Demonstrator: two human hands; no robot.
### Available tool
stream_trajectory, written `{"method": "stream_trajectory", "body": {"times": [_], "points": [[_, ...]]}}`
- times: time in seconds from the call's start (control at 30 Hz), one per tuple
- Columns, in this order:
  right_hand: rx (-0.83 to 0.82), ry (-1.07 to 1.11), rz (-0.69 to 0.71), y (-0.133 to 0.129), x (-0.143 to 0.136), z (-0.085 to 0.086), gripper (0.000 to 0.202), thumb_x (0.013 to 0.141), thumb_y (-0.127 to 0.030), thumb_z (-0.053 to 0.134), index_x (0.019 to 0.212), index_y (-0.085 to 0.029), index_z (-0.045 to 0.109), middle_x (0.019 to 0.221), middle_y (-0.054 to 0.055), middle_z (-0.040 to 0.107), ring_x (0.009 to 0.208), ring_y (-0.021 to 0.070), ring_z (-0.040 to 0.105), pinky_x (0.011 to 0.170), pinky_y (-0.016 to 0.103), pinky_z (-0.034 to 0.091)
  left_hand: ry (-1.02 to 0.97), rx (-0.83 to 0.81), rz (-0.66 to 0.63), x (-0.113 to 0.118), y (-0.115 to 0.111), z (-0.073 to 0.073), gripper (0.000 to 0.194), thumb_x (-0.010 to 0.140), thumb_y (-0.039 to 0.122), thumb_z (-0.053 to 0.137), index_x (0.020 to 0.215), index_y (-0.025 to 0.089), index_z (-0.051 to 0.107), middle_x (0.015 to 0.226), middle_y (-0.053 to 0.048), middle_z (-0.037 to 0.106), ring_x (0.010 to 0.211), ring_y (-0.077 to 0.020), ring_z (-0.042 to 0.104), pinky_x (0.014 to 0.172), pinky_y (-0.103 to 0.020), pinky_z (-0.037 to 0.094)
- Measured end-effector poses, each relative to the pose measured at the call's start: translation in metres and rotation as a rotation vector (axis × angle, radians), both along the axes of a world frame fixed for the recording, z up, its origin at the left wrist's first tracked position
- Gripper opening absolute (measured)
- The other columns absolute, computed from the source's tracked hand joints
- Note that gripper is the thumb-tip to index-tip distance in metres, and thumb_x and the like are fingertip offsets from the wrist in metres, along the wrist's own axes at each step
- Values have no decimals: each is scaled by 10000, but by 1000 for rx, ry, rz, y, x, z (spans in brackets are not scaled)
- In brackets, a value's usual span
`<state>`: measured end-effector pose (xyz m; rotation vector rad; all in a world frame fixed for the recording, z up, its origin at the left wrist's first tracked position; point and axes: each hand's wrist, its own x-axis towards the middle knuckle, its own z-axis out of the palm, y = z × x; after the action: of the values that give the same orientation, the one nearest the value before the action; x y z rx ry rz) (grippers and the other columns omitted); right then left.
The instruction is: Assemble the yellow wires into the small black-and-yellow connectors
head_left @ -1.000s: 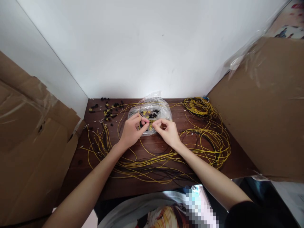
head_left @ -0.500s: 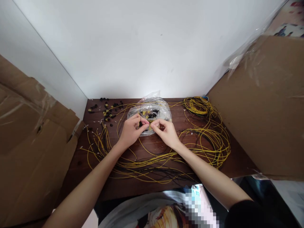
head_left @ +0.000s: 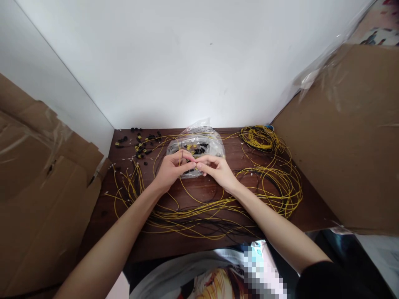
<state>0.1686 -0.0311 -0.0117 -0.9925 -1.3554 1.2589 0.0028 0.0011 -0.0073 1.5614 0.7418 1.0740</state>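
Observation:
Above a clear plastic bag point(head_left: 217, 144), my left hand point(head_left: 171, 169) and my right hand point(head_left: 220, 171) meet, thumbs and forefingers pinched together tip to tip. A thin wire point(head_left: 180, 143) runs up from the left fingers. What the right fingertips hold is too small and covered to make out. Inside the open bag lie small yellow and black pieces point(head_left: 199, 148), partly hidden by the hands. Below the hands, a long bundle of yellow and black wires point(head_left: 199, 206) lies across the dark wooden table point(head_left: 174, 248).
A yellow wire coil point(head_left: 260, 139) lies at the back right. Small black and yellow caps point(head_left: 141, 149) are scattered at the back left, with white-tipped wire ends point(head_left: 127, 185) in front. Cardboard panels point(head_left: 349, 137) flank both sides; a white wall point(head_left: 193, 66) closes the back.
Both hands stay over the bag. Their fingers have closed in, now covering the small dark and yellow bits seen between them before. The wire at the left hand has shifted slightly left.

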Motion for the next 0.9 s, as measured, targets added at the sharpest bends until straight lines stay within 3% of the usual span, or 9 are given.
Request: {"method": "stream_trajectory", "body": {"times": [0.4, 0.67, 0.9], "points": [[-110, 111, 84, -1, 2, 2, 198, 659, -339, 739, 754, -172, 687, 646, -27, 620, 560, 63, 507, 521, 193, 419, -60, -134, -54, -1, 0, 0, 90, 666, 250, 733, 677, 173, 686, 862, -32, 585, 741, -112, 541, 639, -260, 424], [-108, 81, 33, 0, 1, 2, 239, 670, -381, 722, 724, -161, 646, 597, -31, 581, 540, 69, 499, 515, 202, 410, -24, -130, -69, 0, -1, 0, 105, 729, 269, 691, 747, 168, 669, 802, -20, 589, 699, -103, 532, 624, -237, 415], [-35, -11, -53, 1, 1, 0, 259, 694, -421, 684, 708, -174, 609, 578, -35, 559, 512, 75, 479, 488, 208, 394, 75, -93, 14, 1, -3, 5, 165, 736, 319, 673, 801, 169, 687, 805, -34, 637, 669, -112, 535, 612, -245, 421]]}}
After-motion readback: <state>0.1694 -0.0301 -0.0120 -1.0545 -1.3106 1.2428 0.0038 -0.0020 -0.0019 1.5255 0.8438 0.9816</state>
